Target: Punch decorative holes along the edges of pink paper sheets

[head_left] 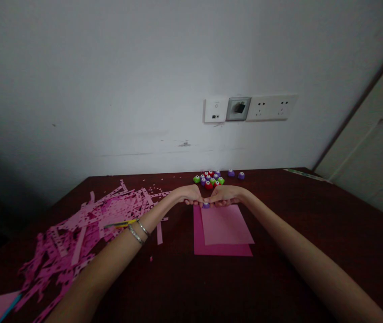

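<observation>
My left hand (188,194) and my right hand (227,195) meet at the far edge of two stacked pink paper sheets (223,229). Both hands curl around a small purple paper punch (206,205), which peeks out between them on the paper's top left corner. My fingers are bent and pressed together over it. Two bangles sit on my left wrist (138,231).
A cluster of small coloured punches (211,178) lies just beyond my hands near the wall. A heap of punched pink paper strips (87,229) covers the table's left side, with a yellow-handled tool (124,223) on it. Wall sockets (250,108) are above the dark wooden table (312,215).
</observation>
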`<state>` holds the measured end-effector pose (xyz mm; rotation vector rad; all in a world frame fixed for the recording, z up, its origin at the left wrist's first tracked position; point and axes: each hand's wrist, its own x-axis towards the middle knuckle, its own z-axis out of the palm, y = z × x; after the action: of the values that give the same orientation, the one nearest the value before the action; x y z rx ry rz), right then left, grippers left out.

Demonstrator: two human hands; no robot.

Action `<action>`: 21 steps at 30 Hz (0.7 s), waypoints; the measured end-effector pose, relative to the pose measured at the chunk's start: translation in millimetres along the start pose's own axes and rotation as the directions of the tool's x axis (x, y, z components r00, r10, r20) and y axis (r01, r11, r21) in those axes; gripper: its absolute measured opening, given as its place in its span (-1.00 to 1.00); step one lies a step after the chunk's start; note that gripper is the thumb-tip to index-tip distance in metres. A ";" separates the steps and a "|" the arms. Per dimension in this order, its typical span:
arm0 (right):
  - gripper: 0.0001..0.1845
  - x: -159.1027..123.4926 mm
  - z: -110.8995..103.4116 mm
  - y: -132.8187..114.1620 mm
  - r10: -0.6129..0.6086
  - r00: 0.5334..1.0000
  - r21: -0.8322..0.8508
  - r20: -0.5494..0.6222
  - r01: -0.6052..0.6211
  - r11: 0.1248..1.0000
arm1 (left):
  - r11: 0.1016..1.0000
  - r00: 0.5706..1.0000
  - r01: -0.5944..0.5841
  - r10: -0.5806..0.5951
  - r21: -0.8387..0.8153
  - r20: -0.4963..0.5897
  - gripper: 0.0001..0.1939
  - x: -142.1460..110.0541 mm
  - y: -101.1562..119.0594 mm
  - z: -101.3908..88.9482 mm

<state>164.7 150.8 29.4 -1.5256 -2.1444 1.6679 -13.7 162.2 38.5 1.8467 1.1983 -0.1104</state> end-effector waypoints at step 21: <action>-0.74 -13.6 3.6 11.8 -0.197 0.962 -0.073 -0.188 0.187 0.980 | 0.988 0.978 -0.152 0.155 0.033 -0.137 -0.63 -8.9 -12.9 -4.3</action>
<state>177.7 138.2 25.9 -1.3763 -2.1707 1.3521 -29.8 160.7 37.4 1.9865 1.1470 0.0934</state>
